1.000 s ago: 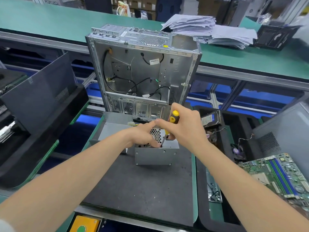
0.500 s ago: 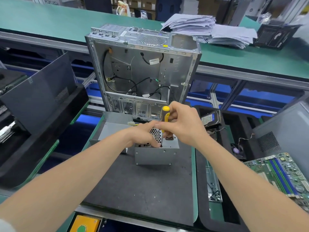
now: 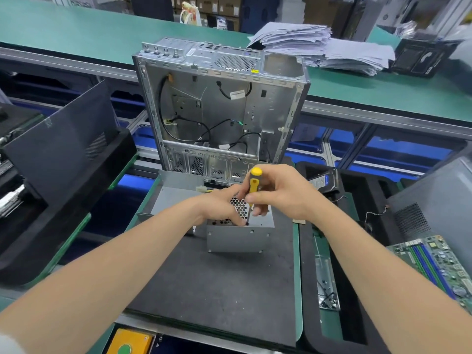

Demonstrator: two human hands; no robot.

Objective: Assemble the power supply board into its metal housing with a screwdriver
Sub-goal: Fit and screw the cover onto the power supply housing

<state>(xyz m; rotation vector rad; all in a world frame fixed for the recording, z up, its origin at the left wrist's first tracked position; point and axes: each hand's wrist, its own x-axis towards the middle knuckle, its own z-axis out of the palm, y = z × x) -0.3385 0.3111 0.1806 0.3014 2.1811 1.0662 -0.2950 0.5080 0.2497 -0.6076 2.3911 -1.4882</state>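
Yellow screwdriver (image 3: 254,186): gripped by right hand (image 3: 283,194), tip on metal housing (image 3: 240,238).
Left hand (image 3: 219,206): fingers curled beside tip; pinch was unclear.
Risk: tip could skid if shaft tilted.

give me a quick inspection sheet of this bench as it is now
surface: dark mat on a green-edged tray.
job's things: metal housing stands on the mat; yellow-handled screwdriver upright, tip at the housing's top beside the honeycomb grille.
clutter: open computer case stands behind the housing; motherboard at right; paper stack on the far bench.
grippers: right hand grips the screwdriver handle; left hand rests on the housing top, fingertips at the tip, pinch unclear.
cables: black cables inside the case.
surroundings: green bench behind; black panel leaning at left.
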